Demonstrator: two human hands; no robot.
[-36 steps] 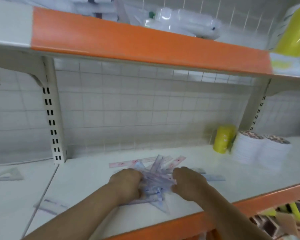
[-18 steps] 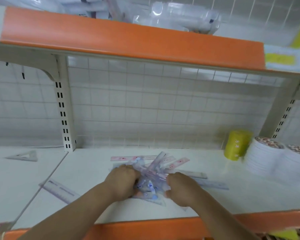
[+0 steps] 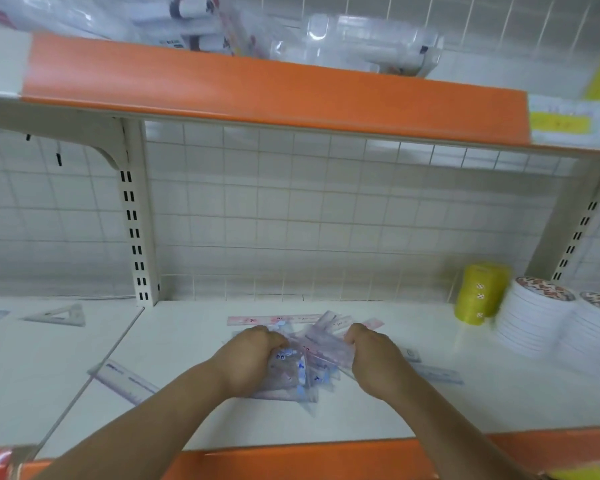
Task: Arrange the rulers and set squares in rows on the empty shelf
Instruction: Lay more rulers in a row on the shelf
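A jumbled pile of clear plastic rulers and set squares [image 3: 309, 362] lies in the middle of the white shelf [image 3: 395, 410]. My left hand [image 3: 250, 358] grips the pile's left side with curled fingers. My right hand [image 3: 374, 355] grips its right side the same way. A pink ruler [image 3: 253, 320] lies flat behind the pile. Another ruler [image 3: 125, 381] lies apart at the left, across the shelf seam. A further ruler [image 3: 437, 374] sticks out to the right of my right hand. A lone set square [image 3: 58, 315] rests on the neighbouring shelf at the far left.
A yellow roll [image 3: 478, 294] and two stacks of white round plates [image 3: 534, 323] stand at the right back. A wire grid backs the shelf. The orange-edged upper shelf [image 3: 257, 88] overhangs, loaded with packaged goods. A slotted upright [image 3: 136, 220] divides the bays.
The camera has tilted and shifted, so the shelf looks level. Both hands stay on the pile; the right hand has slid farther right, spreading the pieces.
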